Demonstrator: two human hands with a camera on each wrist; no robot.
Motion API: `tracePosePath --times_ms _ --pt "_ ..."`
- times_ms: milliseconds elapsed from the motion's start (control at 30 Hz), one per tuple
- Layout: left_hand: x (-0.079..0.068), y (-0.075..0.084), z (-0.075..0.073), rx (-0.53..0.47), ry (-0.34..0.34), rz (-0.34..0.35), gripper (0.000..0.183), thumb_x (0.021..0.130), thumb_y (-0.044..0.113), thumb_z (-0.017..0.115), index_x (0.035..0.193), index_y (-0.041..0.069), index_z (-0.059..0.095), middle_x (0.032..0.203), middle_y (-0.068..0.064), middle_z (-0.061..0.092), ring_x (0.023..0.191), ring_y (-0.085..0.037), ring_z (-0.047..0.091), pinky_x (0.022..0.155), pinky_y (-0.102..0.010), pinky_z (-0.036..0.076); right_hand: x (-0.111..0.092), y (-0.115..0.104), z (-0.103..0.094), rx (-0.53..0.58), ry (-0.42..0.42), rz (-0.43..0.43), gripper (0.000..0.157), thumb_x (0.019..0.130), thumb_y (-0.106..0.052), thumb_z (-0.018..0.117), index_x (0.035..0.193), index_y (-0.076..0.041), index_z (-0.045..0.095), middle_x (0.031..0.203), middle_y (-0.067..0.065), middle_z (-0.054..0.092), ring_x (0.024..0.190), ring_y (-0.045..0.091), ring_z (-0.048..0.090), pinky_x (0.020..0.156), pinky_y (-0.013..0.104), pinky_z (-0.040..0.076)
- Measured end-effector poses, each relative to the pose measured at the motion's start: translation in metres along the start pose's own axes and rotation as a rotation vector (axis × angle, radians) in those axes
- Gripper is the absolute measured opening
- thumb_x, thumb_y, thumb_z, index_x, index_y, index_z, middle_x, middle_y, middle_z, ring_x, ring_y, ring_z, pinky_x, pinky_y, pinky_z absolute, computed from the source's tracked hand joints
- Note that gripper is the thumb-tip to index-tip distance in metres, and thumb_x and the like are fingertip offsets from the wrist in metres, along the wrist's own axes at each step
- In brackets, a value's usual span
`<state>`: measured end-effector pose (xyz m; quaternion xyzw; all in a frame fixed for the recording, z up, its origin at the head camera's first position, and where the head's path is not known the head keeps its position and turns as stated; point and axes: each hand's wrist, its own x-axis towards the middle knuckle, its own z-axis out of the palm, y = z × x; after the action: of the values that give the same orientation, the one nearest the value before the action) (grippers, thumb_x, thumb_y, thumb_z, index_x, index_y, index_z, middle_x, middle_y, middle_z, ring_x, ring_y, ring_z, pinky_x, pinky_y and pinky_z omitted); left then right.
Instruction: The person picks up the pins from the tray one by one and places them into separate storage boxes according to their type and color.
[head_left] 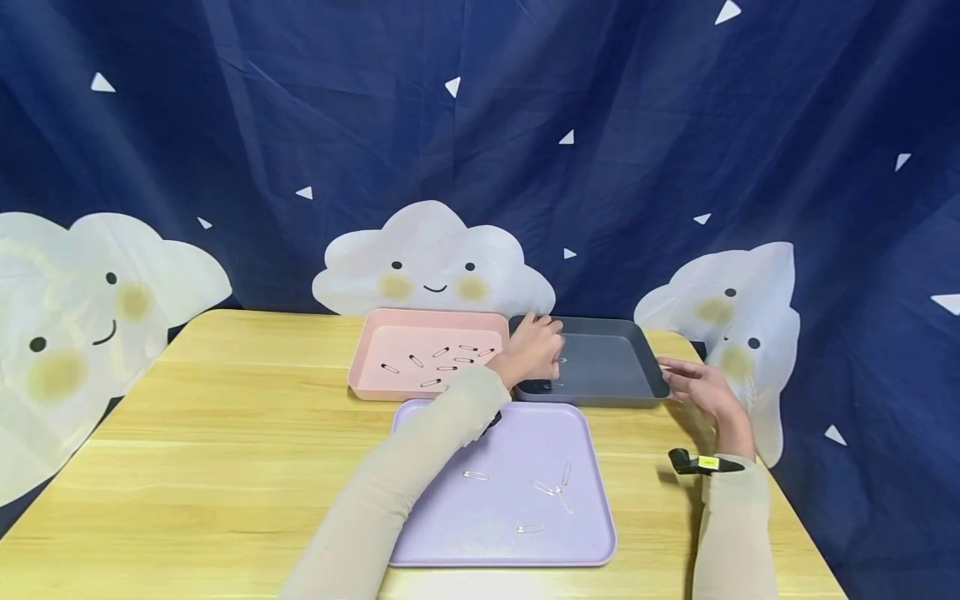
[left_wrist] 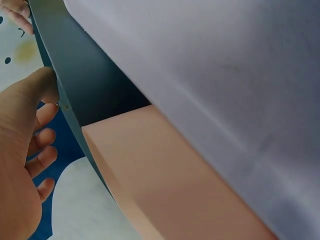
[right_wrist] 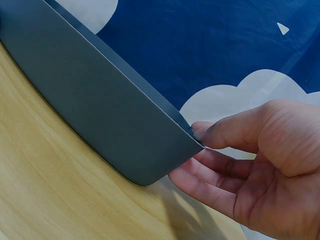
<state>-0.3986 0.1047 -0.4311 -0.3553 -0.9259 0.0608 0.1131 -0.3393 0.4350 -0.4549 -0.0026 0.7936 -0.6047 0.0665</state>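
Observation:
My left hand point(head_left: 534, 346) is over the left part of the dark grey tray point(head_left: 607, 367), its fingers curled. In the left wrist view, a tiny shiny bit of a safety pin point(left_wrist: 61, 106) shows at the thumb and index fingertips. Pale safety pins point(head_left: 555, 386) lie in the grey tray beside this hand, which partly hides them. My right hand point(head_left: 701, 387) holds the grey tray's right end. Seen from the right wrist, the thumb point(right_wrist: 225, 132) lies over the rim and the fingers are beneath the corner.
Left of the grey tray stands a pink tray point(head_left: 360, 367) with several black-headed safety pins point(head_left: 447, 368). In front, a lilac tray point(head_left: 510, 433) holds several loose metal-coloured safety pins point(head_left: 529, 528), and my left forearm crosses it. A blue curtain point(head_left: 480, 125) hangs behind the wooden table point(head_left: 225, 450).

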Motion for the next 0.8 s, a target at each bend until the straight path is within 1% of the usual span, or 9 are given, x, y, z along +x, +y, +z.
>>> tracePosePath --times_ms 133,200,333,500,633,800 --pt "-0.001 0.001 0.001 -0.013 -0.03 -0.02 0.021 0.085 0.046 0.068 0.096 0.027 0.067 0.115 0.006 0.062 0.113 -0.018 0.055 0.103 -0.041 0.04 0.002 0.002 0.0 -0.002 0.0 -0.003 0.044 0.1 -0.009 0.061 0.143 0.0 0.056 0.101 -0.021 0.074 0.088 -0.001 0.07 0.077 0.02 0.058" --pt "-0.002 0.0 0.001 -0.016 -0.041 -0.023 0.026 0.085 0.047 0.069 0.101 0.027 0.065 0.117 0.005 0.062 0.114 -0.018 0.054 0.103 -0.041 0.04 0.003 0.002 -0.001 -0.007 -0.006 -0.006 0.045 0.101 -0.008 0.06 0.144 0.001 0.055 0.101 -0.021 0.074 0.089 -0.002 0.07 0.078 0.02 0.058" --pt "-0.004 -0.001 0.002 -0.02 -0.052 -0.025 0.031 0.084 0.049 0.069 0.106 0.027 0.064 0.118 0.006 0.061 0.113 -0.016 0.054 0.101 -0.04 0.04 0.003 0.002 0.0 0.007 -0.005 -0.008 0.042 0.1 -0.008 0.061 0.142 -0.002 0.059 0.1 -0.02 0.075 0.088 -0.001 0.07 0.077 0.02 0.058" --pt "-0.005 -0.003 0.002 -0.025 -0.062 -0.025 0.037 0.084 0.053 0.07 0.111 0.028 0.065 0.121 0.006 0.061 0.115 -0.016 0.053 0.101 -0.039 0.04 0.002 0.0 0.002 0.012 -0.003 -0.007 0.038 0.1 -0.008 0.062 0.138 -0.006 0.064 0.098 -0.02 0.075 0.086 0.0 0.07 0.075 0.02 0.058" --pt "-0.008 -0.004 -0.001 -0.025 -0.062 -0.023 0.04 0.084 0.056 0.071 0.112 0.027 0.065 0.122 0.006 0.061 0.116 -0.017 0.054 0.101 -0.039 0.04 0.0 -0.002 0.002 0.001 -0.003 -0.004 0.04 0.1 -0.008 0.062 0.139 -0.003 0.062 0.098 -0.02 0.075 0.087 0.0 0.07 0.076 0.02 0.058" --pt "-0.012 -0.007 -0.003 -0.027 -0.054 -0.022 0.038 0.085 0.053 0.07 0.112 0.028 0.065 0.121 0.006 0.061 0.116 -0.016 0.054 0.1 -0.039 0.04 -0.001 -0.002 0.001 -0.02 -0.005 -0.002 0.044 0.101 -0.009 0.061 0.143 0.001 0.055 0.099 -0.021 0.074 0.088 -0.001 0.069 0.077 0.02 0.058"
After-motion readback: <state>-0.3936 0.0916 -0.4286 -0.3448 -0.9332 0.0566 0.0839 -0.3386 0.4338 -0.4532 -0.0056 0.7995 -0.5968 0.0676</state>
